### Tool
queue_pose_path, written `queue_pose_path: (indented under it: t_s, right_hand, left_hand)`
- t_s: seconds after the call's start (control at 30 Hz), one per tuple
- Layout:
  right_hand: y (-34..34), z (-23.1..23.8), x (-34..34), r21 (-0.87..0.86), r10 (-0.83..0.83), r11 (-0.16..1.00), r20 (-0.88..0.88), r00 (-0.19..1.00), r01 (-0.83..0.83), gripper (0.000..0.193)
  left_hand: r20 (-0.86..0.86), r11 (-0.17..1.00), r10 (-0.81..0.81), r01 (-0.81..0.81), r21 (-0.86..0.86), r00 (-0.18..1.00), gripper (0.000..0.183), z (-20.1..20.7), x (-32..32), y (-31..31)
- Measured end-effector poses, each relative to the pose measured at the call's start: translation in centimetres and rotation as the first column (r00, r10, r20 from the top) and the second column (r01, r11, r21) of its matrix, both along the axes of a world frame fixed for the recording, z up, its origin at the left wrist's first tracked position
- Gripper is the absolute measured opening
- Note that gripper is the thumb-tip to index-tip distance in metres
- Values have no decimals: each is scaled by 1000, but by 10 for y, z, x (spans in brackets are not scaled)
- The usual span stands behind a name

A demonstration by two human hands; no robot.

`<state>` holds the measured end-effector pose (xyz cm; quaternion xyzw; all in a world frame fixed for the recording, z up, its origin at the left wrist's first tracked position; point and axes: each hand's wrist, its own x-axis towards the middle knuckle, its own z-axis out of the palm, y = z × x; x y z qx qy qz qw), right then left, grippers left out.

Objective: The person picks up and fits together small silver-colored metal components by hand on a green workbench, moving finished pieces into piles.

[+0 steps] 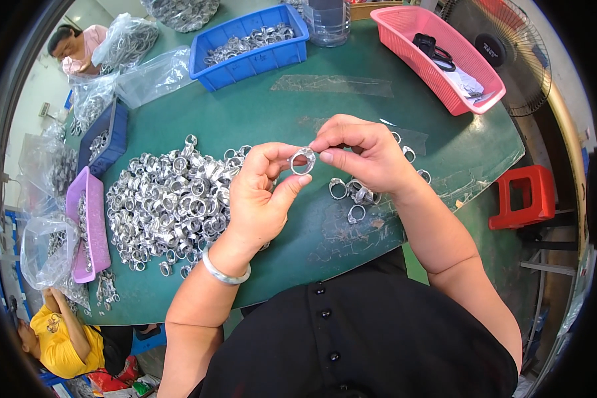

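A silver-coloured metal ring with a wider head is raised above the green table. My left hand grips it between thumb and fingertips. My right hand closes in a pinch at the ring's upper right edge; whether a smaller thing is between those fingertips cannot be made out. Left of my hands lies a large heap of similar metal rings. Below and beside my right hand, a small group of loose rings rests on the table, partly hidden by that hand.
A blue bin of rings stands at the back, near a pink basket holding a black corded item. At the left are a purple tray, another blue bin and bagged parts. A red stool and two other people are nearby.
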<state>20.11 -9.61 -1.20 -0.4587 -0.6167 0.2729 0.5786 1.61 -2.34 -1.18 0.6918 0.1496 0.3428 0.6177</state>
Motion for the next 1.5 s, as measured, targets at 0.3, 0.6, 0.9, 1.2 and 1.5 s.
queue_pose_path:
  t_s: [0.3,0.6,0.9,1.2,1.5]
  right_hand:
    - [-3,7,23,-29,-210,977,66,975,213,18]
    - [-24,11,64,-181,-234,843,724,649,506,17]
    - [-19,2,56,-361,49,755,863,503,547,12]
    - [-13,4,49,-279,-156,919,390,908,277,6]
    - [0,13,-13,-377,-18,908,-475,880,-185,22]
  left_hand:
    - [-167,901,249,-164,403,954,30,13,-7,18]
    - [-514,477,680,218,852,523,25,55,-62,63]
    - [-606,543,674,273,794,423,24,61,-65,60]
    - [-429,477,626,116,871,652,30,53,-55,54]
    - [-286,753,283,-28,657,915,39,23,-8,2]
